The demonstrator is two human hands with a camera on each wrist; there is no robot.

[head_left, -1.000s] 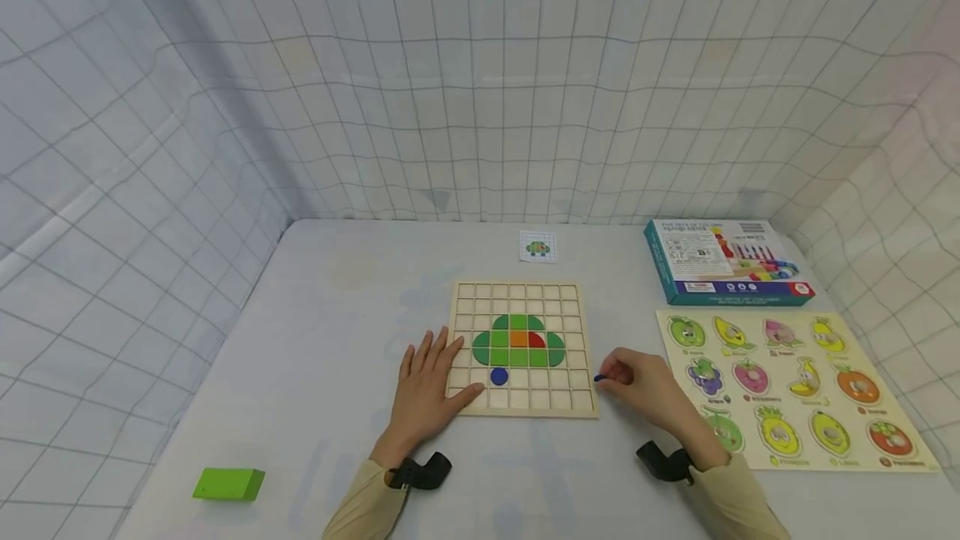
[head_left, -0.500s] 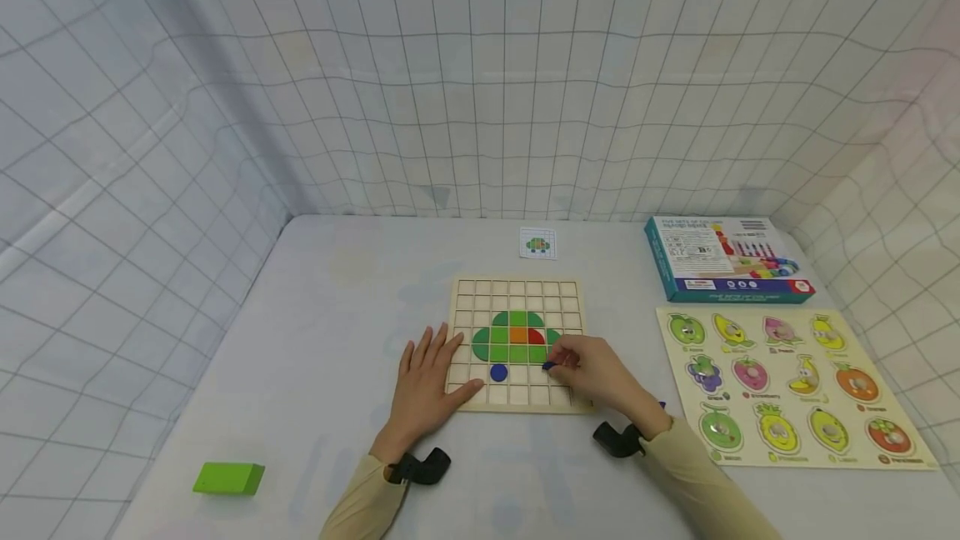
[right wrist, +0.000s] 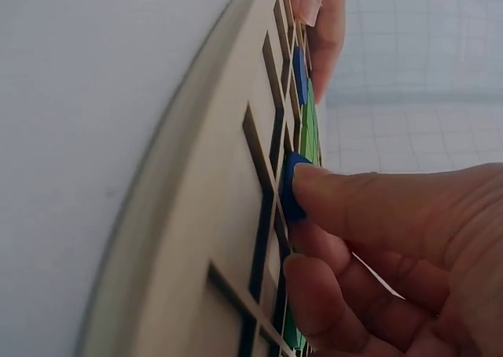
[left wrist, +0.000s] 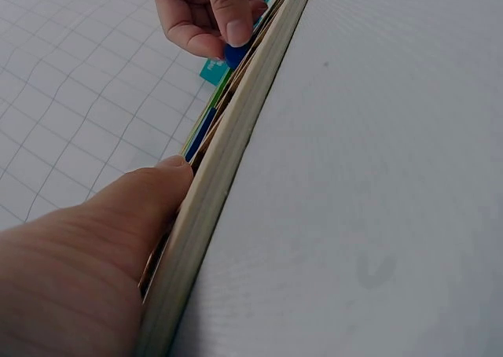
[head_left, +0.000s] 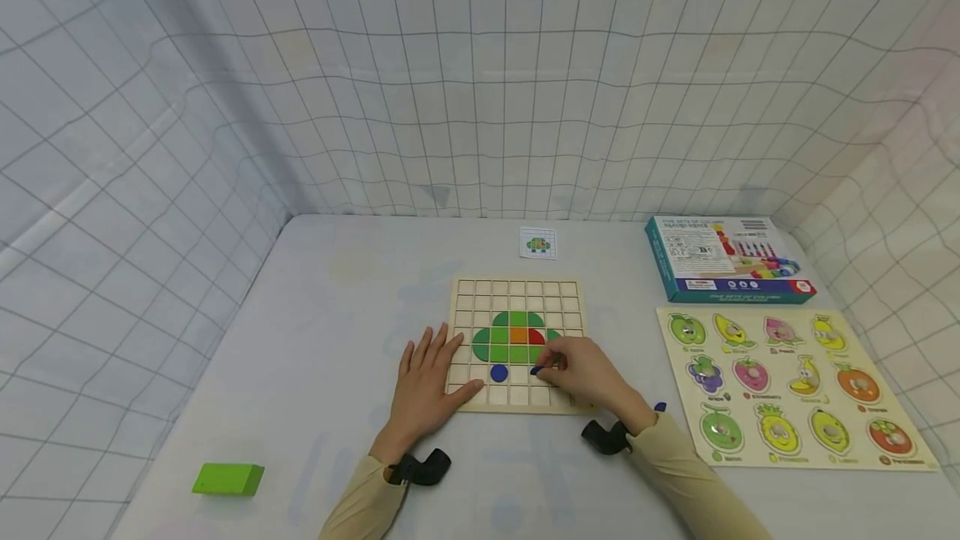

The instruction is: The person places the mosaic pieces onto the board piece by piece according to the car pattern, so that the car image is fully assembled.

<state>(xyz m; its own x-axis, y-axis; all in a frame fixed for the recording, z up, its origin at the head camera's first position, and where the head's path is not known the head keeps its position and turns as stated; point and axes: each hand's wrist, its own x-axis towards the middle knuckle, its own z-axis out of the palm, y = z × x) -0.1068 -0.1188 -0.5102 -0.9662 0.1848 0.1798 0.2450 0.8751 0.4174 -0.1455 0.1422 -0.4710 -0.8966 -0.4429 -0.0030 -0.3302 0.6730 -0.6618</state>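
Observation:
My left hand (head_left: 426, 390) lies with fingers spread over the left edge of a wooden grid board (head_left: 465, 304), its thumb along the near corner. With thumb and fingertips my right hand (head_left: 588, 369) pinches a small blue piece (right wrist: 294, 187) at the board, just below the green tiles (head_left: 499, 352). Whether the piece is fully seated in a square cannot be seen. A blue disc (head_left: 498, 373) sits in a square to its left. Orange (head_left: 518, 335) and red (head_left: 536, 337) tiles lie among the green ones. My right hand hides the board's lower right part.
Behind the board lies a small pattern card (head_left: 538, 244). To the right are a boxed toy set (head_left: 731, 261) and a fruit puzzle board (head_left: 795, 390). Another blue piece (head_left: 660, 407) shows beside my right wrist. A green block (head_left: 228, 479) stands front left.
My right hand has moved left from beside the board onto it, carrying the blue piece to a square below the green tiles. The left hand has stayed in place.

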